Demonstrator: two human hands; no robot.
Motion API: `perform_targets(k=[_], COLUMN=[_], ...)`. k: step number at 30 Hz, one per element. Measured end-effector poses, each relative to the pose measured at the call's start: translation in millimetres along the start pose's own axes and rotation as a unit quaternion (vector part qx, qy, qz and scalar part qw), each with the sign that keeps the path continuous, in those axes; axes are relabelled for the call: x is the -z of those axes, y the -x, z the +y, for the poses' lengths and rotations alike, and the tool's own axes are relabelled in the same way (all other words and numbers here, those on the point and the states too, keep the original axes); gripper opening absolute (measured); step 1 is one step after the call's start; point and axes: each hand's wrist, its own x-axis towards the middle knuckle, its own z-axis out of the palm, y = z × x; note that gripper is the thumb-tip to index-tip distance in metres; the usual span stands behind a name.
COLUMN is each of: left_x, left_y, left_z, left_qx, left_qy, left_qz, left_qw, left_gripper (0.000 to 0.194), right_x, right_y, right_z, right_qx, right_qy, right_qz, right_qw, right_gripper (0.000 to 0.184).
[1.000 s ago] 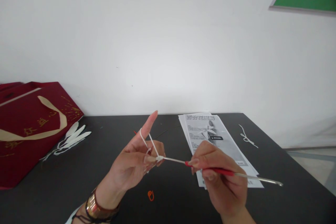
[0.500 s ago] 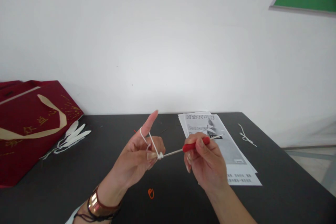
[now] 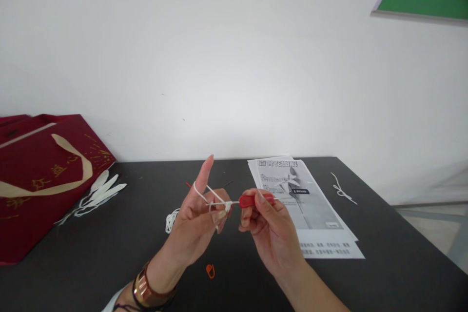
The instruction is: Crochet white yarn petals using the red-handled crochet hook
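Between the thumb and fingers of my left hand (image 3: 197, 222) a small piece of white crochet (image 3: 227, 206) is pinched. White yarn (image 3: 216, 194) loops from it around my raised left index finger. My right hand (image 3: 270, 224) grips the red handle of a crochet hook (image 3: 252, 200). The hook's thin shaft points left, passes the crochet piece and reaches under the yarn strand near the left fingers. Partly hidden behind my left wrist lies a small bundle of white yarn (image 3: 171, 220).
Printed sheets (image 3: 329, 234) lie right of my hands on the black table (image 3: 234, 282). An orange stitch marker (image 3: 210, 271) is in front. White crocheted petals (image 3: 104, 192) rest beside a dark red bag (image 3: 44, 175) at left. A short white cord (image 3: 342, 190) lies at right.
My right hand has moved left, pushing the hook further through the crochet piece and past the left fingertips. My left hand has shifted slightly right, uncovering the yarn bundle.
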Motion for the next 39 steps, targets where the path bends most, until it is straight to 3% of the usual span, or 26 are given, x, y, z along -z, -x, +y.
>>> perform_targets(k=[5,7,9,12,16,17,18,19,20,24,25,28,32,39], left_x=[-0.8,-2.5,-5.5,-10.9,-13.4,-12.7,-11.6,-10.3,-8.9,-4.5,-3.8,-2.8,-2.8,-1.3], left_y=[1,1,1,1,0,0,0,0,-1,-1,-1,-2,-2,-1], left_z=[-6,-7,-7,-3,3,4,6,7,9,13,14,16,19,23], left_qx=[-0.04,-0.046,-0.03,0.003,0.042,0.063,0.083,0.101,0.116,0.138,0.139,0.134,0.108,0.111], left_qy=[-0.058,-0.069,-0.065,-0.034,0.06,0.093,0.126,0.157,0.181,0.209,0.206,0.21,0.226,0.224], left_qz=[0.045,0.068,0.091,0.112,0.116,0.11,0.101,0.089,0.075,0.041,0.039,0.032,0.011,-0.004], left_qw=[0.996,0.994,0.993,0.993,0.991,0.988,0.983,0.978,0.974,0.967,0.968,0.968,0.968,0.968], left_gripper=[0.079,0.079,0.08,0.082,0.085,0.087,0.088,0.089,0.09,0.086,0.085,0.079,0.069,0.075], right_x=[5,6,8,11,20,22,23,24,23,18,16,14,14,14], right_y=[3,6,10,16,17,16,15,14,14,11,10,8,6,4], right_z=[2,3,4,5,3,2,0,-1,-2,-3,-2,0,-2,-13], right_qx=[0.116,0.186,0.263,0.376,0.513,0.53,0.537,0.535,0.525,0.406,0.37,0.296,0.244,0.231], right_qy=[0.125,0.205,0.305,0.465,0.606,0.625,0.633,0.63,0.612,0.45,0.408,0.297,0.217,0.209], right_qz=[0.013,0.012,-0.001,-0.054,-0.15,-0.166,-0.182,-0.194,-0.201,-0.179,-0.164,-0.14,-0.138,-0.14], right_qw=[0.985,0.961,0.915,0.799,0.589,0.549,0.526,0.529,0.557,0.775,0.818,0.897,0.935,0.94], right_gripper=[0.015,0.012,0.016,0.033,0.054,0.055,0.055,0.054,0.052,0.039,0.034,0.021,0.015,0.013])
